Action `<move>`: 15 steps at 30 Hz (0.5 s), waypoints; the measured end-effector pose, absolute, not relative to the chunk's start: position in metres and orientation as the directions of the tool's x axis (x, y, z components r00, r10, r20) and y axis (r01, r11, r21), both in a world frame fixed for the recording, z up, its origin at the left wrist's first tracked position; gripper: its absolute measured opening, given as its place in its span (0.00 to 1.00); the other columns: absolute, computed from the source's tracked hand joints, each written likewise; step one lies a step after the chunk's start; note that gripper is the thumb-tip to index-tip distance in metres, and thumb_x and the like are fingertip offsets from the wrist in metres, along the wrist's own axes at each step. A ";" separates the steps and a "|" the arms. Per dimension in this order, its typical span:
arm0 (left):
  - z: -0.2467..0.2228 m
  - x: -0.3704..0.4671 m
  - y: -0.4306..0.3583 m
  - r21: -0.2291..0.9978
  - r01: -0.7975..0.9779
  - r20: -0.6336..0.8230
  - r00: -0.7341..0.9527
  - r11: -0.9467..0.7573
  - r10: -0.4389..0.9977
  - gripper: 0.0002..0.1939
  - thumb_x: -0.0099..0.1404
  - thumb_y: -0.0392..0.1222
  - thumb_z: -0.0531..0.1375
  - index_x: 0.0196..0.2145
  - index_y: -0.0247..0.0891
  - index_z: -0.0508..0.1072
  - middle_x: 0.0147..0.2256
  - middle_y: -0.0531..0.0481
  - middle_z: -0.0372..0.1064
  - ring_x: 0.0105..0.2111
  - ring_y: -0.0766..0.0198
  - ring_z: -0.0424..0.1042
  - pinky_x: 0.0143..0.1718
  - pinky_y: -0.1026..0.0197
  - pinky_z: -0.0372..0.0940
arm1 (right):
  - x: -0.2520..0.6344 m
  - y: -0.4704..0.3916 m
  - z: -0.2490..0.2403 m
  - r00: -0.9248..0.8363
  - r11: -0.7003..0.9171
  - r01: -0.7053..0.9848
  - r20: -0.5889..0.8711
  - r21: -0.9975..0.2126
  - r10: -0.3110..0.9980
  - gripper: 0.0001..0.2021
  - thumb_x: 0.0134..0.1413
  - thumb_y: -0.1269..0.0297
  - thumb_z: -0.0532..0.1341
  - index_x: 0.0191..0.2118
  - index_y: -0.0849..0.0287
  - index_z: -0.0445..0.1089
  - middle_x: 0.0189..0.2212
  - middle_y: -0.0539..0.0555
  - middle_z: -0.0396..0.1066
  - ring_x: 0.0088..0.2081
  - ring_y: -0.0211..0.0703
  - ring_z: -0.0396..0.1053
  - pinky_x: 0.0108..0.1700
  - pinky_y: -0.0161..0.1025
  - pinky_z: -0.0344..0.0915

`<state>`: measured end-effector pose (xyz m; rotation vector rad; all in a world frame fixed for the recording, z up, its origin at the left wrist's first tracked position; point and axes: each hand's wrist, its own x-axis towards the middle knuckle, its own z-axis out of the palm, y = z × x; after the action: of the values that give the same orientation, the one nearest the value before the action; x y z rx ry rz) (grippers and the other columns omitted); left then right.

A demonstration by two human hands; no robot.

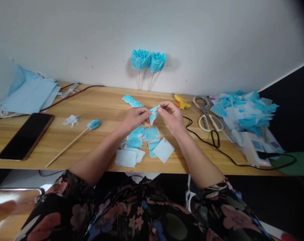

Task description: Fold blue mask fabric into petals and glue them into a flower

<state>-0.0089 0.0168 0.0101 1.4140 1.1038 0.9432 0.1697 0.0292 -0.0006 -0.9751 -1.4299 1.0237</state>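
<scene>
A small piece of blue mask fabric (153, 115) is pinched between both hands above the desk. My left hand (137, 117) grips its left edge with thumb and fingers, and my right hand (172, 115) holds its upper right corner. Below the hands lie several cut fabric squares (164, 150), blue and white, some overlapping. Just behind my left hand is a row of ruffled blue petals (132, 100). To the left rests a wooden stick with a small blue bud (94, 124) at its tip. Two blue fabric flowers (140, 59) on sticks lean against the wall.
On the right are a yellow glue gun (181, 102), white-handled scissors (209, 122), a wire coil (201, 100), a heap of fabric scraps (244, 110) and a white power strip (254, 150) with a black cord. A phone (26, 135) and stacked masks (31, 93) lie left.
</scene>
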 end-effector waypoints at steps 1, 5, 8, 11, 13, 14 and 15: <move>0.011 -0.009 0.017 0.992 0.126 -0.026 0.258 -0.007 0.966 0.15 0.60 0.48 0.61 0.21 0.37 0.69 0.19 0.54 0.67 0.20 0.71 0.61 0.24 0.67 0.58 | 0.170 0.029 0.000 -0.087 0.295 0.040 0.291 -0.955 0.953 0.11 0.51 0.54 0.68 0.35 0.54 0.72 0.33 0.49 0.72 0.36 0.39 0.69 0.41 0.39 0.68; 0.013 -0.009 0.016 0.992 0.122 -0.024 0.249 -0.007 0.968 0.14 0.60 0.47 0.61 0.21 0.37 0.69 0.19 0.53 0.66 0.20 0.71 0.61 0.24 0.67 0.58 | 0.170 0.027 0.003 -0.091 0.280 0.036 0.276 -0.959 0.957 0.13 0.52 0.51 0.68 0.39 0.53 0.74 0.35 0.50 0.73 0.38 0.41 0.70 0.44 0.41 0.69; 0.014 -0.009 0.014 0.989 0.146 -0.018 0.259 -0.020 0.966 0.14 0.61 0.47 0.61 0.22 0.37 0.70 0.19 0.54 0.66 0.20 0.71 0.62 0.24 0.67 0.58 | 0.171 0.026 0.005 -0.107 0.259 0.031 0.255 -0.965 0.961 0.16 0.52 0.50 0.68 0.43 0.51 0.75 0.35 0.50 0.72 0.38 0.41 0.69 0.43 0.41 0.68; 0.014 -0.009 0.013 0.984 0.171 -0.007 0.276 -0.042 0.961 0.15 0.61 0.48 0.62 0.22 0.37 0.70 0.20 0.54 0.66 0.21 0.71 0.62 0.25 0.67 0.58 | 0.172 0.027 0.003 -0.148 0.244 0.049 0.235 -0.968 0.961 0.16 0.49 0.52 0.70 0.42 0.52 0.75 0.32 0.48 0.69 0.33 0.39 0.66 0.38 0.38 0.65; 0.014 -0.009 0.013 0.983 0.174 -0.002 0.282 -0.050 0.959 0.16 0.61 0.49 0.62 0.22 0.37 0.70 0.20 0.54 0.67 0.21 0.71 0.63 0.25 0.67 0.58 | 0.173 0.028 0.001 -0.176 0.247 0.076 0.230 -0.966 0.957 0.13 0.49 0.55 0.70 0.38 0.54 0.74 0.29 0.46 0.67 0.31 0.37 0.64 0.36 0.37 0.63; 0.014 -0.009 0.013 0.984 0.171 0.000 0.284 -0.051 0.959 0.15 0.61 0.49 0.62 0.22 0.36 0.70 0.21 0.53 0.67 0.22 0.71 0.63 0.26 0.67 0.59 | 0.173 0.028 0.000 -0.183 0.251 0.092 0.231 -0.964 0.956 0.11 0.49 0.56 0.70 0.36 0.55 0.73 0.28 0.46 0.67 0.30 0.37 0.64 0.35 0.37 0.62; 0.014 -0.009 0.013 0.985 0.166 0.003 0.285 -0.052 0.958 0.15 0.61 0.49 0.62 0.23 0.36 0.71 0.21 0.53 0.68 0.22 0.71 0.64 0.26 0.67 0.59 | 0.173 0.028 -0.001 -0.185 0.255 0.106 0.233 -0.961 0.955 0.10 0.50 0.56 0.69 0.35 0.55 0.73 0.27 0.46 0.68 0.30 0.37 0.64 0.35 0.37 0.62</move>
<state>-0.0086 0.0129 0.0138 1.4774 1.0988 0.9252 0.1731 0.0282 -0.0011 -1.0267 -1.5366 1.0787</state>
